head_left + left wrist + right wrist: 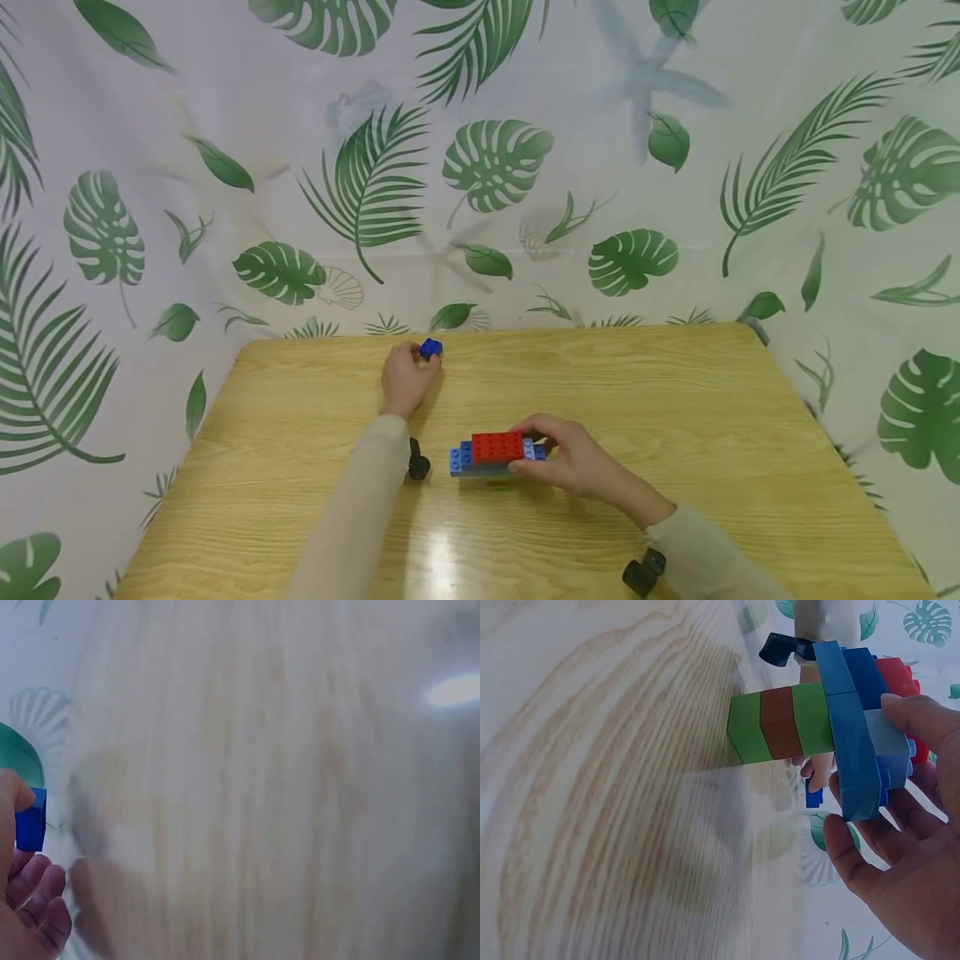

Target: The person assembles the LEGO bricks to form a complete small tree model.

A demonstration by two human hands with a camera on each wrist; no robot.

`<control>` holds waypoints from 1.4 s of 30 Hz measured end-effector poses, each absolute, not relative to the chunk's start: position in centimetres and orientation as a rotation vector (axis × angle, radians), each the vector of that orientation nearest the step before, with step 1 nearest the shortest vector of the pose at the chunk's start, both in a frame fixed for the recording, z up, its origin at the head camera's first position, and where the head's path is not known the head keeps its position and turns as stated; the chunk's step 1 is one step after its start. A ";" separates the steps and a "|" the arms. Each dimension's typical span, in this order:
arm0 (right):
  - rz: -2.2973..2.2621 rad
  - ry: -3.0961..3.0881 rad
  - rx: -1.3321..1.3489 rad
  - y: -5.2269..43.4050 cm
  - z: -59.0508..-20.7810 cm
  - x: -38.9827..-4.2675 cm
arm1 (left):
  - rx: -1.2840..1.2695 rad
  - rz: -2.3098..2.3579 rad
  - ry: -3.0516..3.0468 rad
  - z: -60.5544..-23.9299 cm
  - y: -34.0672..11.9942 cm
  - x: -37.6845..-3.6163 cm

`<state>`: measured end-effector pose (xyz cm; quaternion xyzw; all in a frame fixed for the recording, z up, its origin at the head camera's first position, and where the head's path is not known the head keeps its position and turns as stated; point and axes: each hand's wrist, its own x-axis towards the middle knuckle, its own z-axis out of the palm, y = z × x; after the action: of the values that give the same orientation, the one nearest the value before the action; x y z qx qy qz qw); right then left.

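Near the back edge of the table, my left hand (406, 382) pinches a small dark blue toy brick (431, 348) between thumb and fingers. The left wrist view shows the same blue brick (31, 825) at its left edge. Closer in, my right hand (576, 460) grips the right side of a toy brick build (497, 448). Red bricks top it, above layers of light and dark blue. A column of green, brown and green bricks (778, 724) juts from its underside in the right wrist view. Whether the column's foot touches the table I cannot tell.
The wooden table (315, 400) ends at a leaf-patterned cloth (495, 275) hanging behind and at the sides. A black wrist device (418, 461) sits at the left forearm, another black device (643, 572) at the right one.
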<state>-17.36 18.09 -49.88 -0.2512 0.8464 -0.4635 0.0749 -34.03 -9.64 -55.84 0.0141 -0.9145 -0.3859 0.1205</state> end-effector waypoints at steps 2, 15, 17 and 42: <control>-1.382 2.544 -0.756 18.0 -49.8 -17.4 | 0.002 -1.099 -2.685 -55.4 -10.0 -33.8; -1.343 2.545 -0.754 18.1 -49.4 -17.6 | -0.330 -1.376 -2.550 -52.3 -11.5 -30.9; -1.336 2.540 -0.746 18.1 -49.4 -17.7 | -0.399 -1.385 -2.560 -52.0 -11.6 -30.3; -1.297 2.607 -0.801 18.0 -49.3 -19.1 | -0.977 -1.503 -2.549 -47.1 -10.1 -22.5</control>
<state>-19.09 18.00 -49.28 -0.2647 0.8617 -0.4287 0.0606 -22.50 -10.08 -47.10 -0.3135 -0.8179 -0.4823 0.0130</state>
